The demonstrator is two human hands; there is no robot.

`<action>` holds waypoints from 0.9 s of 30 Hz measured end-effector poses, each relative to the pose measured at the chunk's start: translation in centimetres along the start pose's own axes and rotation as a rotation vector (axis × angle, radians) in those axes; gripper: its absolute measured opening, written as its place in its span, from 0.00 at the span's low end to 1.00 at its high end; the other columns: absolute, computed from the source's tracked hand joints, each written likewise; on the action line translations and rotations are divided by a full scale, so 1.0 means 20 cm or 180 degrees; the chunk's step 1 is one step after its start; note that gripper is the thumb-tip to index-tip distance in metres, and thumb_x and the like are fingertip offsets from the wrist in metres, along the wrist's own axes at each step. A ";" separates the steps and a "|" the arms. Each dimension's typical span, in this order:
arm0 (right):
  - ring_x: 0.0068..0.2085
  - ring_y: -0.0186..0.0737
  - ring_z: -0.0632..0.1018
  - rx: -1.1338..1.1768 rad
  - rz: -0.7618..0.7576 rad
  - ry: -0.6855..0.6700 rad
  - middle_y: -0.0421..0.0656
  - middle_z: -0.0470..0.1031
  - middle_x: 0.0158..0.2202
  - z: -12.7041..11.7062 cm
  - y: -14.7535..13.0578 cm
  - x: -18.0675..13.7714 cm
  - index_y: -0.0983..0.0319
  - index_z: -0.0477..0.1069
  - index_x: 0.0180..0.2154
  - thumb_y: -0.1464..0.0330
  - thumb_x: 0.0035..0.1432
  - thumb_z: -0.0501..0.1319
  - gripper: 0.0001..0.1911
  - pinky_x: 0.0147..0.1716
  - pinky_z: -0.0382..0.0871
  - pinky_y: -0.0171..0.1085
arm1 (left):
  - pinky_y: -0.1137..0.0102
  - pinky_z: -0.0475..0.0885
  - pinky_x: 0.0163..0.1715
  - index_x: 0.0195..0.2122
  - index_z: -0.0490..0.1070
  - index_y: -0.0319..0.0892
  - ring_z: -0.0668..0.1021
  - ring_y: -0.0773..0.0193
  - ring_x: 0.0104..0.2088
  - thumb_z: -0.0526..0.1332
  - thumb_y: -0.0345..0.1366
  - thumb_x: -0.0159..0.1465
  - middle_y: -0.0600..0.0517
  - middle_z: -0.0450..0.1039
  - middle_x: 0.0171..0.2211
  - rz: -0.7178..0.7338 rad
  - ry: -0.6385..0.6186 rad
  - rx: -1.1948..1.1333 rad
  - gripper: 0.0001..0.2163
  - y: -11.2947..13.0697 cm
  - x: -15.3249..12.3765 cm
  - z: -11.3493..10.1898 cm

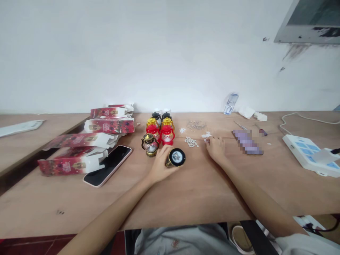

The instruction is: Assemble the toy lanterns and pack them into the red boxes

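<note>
My left hand (160,166) is wrapped round a small lantern (177,157), tipped so that its round black underside faces me. A pale disc shows in the middle of that base. Just behind stands a bronze-coloured lantern (150,144), with red lanterns (167,134), yellow ones and black ones in rows beyond it. My right hand (215,148) rests on the table, fingertips together at a small pile of white pieces (206,135); what they pinch, if anything, is too small to make out. Between my hands lie several round button-like discs (191,142).
Red printed boxes (110,125) with open flaps lie at the left beside a phone (107,166). Small metal bits (196,125) lie farther back. On the right are a purple phone-like item (245,141), a screwdriver-like tool (239,125), crumpled tissue (246,112) and a power strip (310,154).
</note>
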State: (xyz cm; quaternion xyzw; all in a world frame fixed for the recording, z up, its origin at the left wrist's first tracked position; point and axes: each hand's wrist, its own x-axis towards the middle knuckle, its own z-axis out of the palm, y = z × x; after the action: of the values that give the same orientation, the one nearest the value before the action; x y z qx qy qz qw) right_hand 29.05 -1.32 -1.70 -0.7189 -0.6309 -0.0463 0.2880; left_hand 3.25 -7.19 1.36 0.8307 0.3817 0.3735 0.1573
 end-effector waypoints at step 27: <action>0.36 0.39 0.78 0.4165 -0.0129 -0.0711 0.42 0.79 0.33 -0.11 -0.30 -0.16 0.59 0.75 0.35 0.59 0.46 0.68 0.14 0.40 0.72 0.41 | 0.64 0.64 0.44 0.42 0.65 0.42 0.72 0.55 0.46 0.64 0.38 0.54 0.47 0.68 0.43 0.0033 -0.0150 0.0140 0.16 -0.02 0.00 0.02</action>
State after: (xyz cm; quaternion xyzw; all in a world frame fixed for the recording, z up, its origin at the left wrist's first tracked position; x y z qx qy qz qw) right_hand 23.42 -4.95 0.78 -0.3842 -0.5683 0.4158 0.5971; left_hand 3.37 -6.92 0.94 0.8445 0.3817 0.3462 0.1460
